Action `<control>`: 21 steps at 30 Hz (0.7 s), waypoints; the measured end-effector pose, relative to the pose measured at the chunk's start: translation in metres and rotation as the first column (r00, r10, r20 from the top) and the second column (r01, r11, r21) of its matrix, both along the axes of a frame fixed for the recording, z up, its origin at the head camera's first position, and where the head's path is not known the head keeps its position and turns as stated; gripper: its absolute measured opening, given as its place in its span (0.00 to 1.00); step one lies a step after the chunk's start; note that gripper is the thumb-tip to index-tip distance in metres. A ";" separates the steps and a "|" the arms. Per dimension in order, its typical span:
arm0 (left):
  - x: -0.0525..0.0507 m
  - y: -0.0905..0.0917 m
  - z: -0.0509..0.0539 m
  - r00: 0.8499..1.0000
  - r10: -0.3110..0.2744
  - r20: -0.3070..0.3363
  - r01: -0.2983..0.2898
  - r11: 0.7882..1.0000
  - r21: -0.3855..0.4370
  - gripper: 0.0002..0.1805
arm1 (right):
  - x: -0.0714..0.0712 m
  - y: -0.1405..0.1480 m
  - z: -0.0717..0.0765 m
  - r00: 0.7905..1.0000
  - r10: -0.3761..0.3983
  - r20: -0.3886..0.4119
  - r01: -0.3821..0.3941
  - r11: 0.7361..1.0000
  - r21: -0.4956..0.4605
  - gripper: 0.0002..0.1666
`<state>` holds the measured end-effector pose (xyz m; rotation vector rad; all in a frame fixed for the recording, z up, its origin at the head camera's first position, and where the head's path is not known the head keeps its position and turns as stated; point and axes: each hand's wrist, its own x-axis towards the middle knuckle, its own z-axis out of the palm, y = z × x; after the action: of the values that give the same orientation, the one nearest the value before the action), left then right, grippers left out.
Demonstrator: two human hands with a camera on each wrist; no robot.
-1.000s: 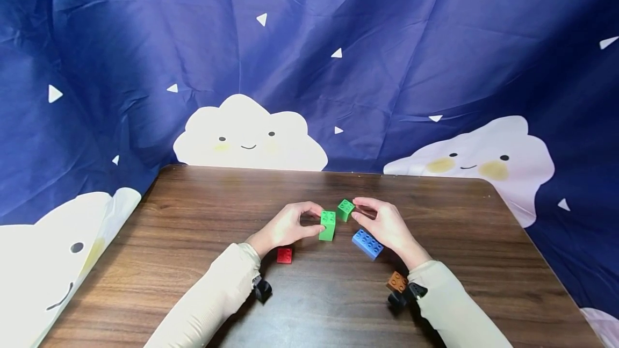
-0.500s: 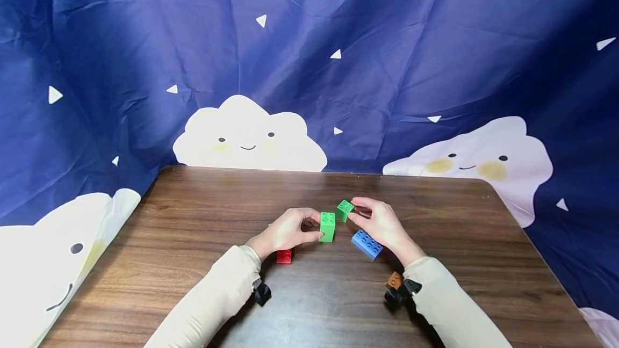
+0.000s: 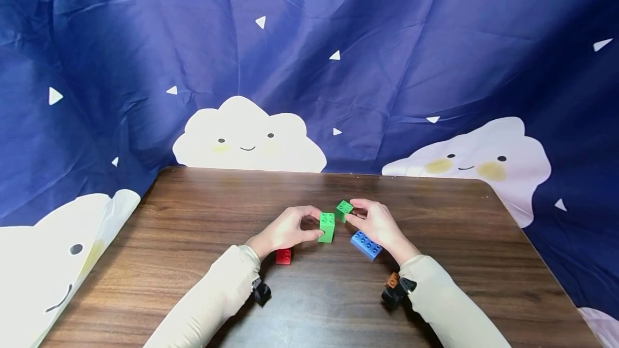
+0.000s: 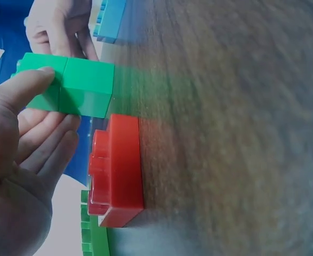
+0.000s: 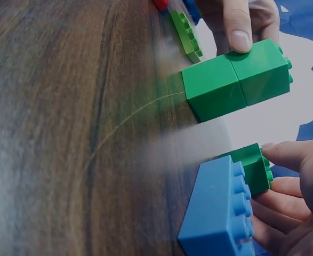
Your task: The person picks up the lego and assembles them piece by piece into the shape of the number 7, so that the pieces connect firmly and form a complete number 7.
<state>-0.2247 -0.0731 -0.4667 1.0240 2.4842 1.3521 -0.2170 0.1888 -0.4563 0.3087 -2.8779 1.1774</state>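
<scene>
My left hand [image 3: 290,228] pinches a stack of two green building bricks [image 3: 326,227] that stands upright on the table, thumb on the near side. The left wrist view shows the seam between the two bricks [image 4: 65,85]. To the right, a single green brick [image 3: 344,209] lies between the thumb and fingers of my right hand [image 3: 379,224], which pinch its right side. In the right wrist view, the blue brick [image 5: 212,208] partly hides this green brick [image 5: 255,170]. A red brick [image 3: 283,256] lies just below my left hand.
The blue eight-stud brick [image 3: 366,245] lies under my right hand. An orange-brown brick [image 3: 393,280] is partly covered by the right wrist camera [image 3: 394,294]. A light green brick [image 5: 185,34] appears beyond the stack. Behind the wooden table [image 3: 217,192] hangs a blue curtain [image 3: 367,69].
My right hand has shifted slightly left and its thumb and fingers have come in around the single green brick. My left hand has lowered slightly at the stack, which stays in place.
</scene>
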 end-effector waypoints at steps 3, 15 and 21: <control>0.000 0.000 0.000 1.000 -0.001 -0.003 0.001 1.000 0.009 0.14 | -0.001 -0.001 -0.001 1.000 -0.001 0.005 0.001 1.000 0.000 0.28; 0.002 0.000 0.005 1.000 -0.012 0.015 0.012 1.000 0.014 0.13 | -0.002 -0.004 -0.006 0.999 -0.042 -0.015 0.042 0.999 -0.001 0.24; 0.003 0.001 0.004 1.000 -0.004 0.027 0.003 1.000 0.025 0.13 | -0.002 -0.004 -0.006 0.999 -0.020 -0.037 0.020 1.000 -0.014 0.20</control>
<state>-0.2222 -0.0722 -0.4625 1.0085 2.4514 1.3893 -0.2193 0.1849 -0.4624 0.2978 -2.8327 1.1753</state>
